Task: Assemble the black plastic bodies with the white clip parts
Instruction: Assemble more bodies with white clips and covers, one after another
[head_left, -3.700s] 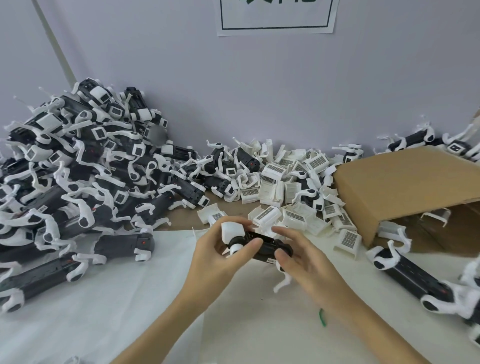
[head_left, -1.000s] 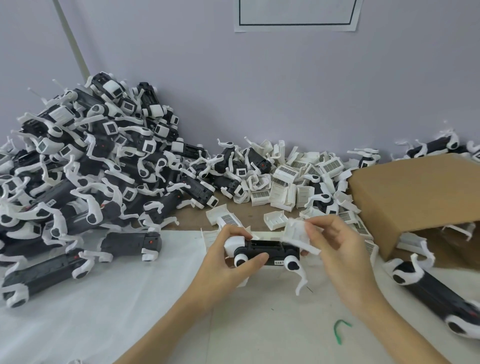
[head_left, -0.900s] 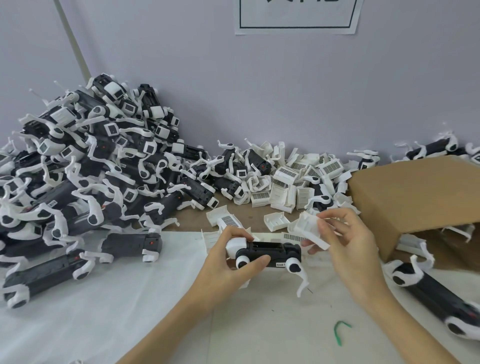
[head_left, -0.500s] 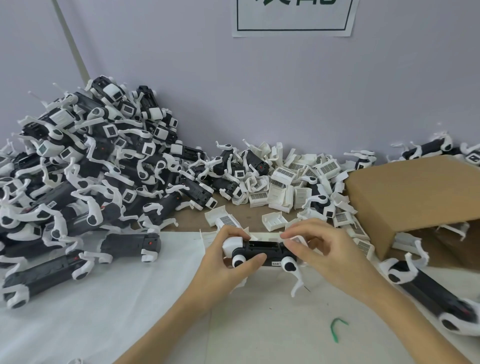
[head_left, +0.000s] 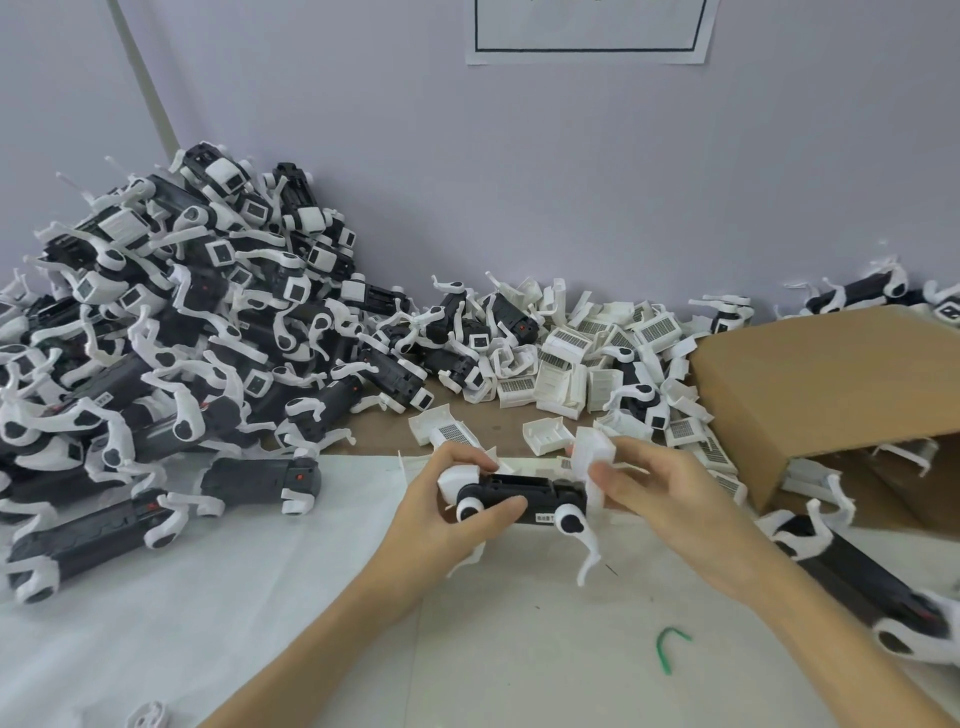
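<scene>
My left hand (head_left: 447, 512) curls around one end of the black plastic body (head_left: 524, 499), thumb pressed along its near side, fingers hooked over the far edge. My right hand (head_left: 660, 499) pinches one white clip part (head_left: 592, 452) between thumb and fingertips at the body's other end, touching it. The body sits just above the white sheet (head_left: 260, 597). Both forearms angle inward. Finished pieces heap on my left (head_left: 182, 338), too many to count; one cardboard box (head_left: 831, 395) lies right.
</scene>
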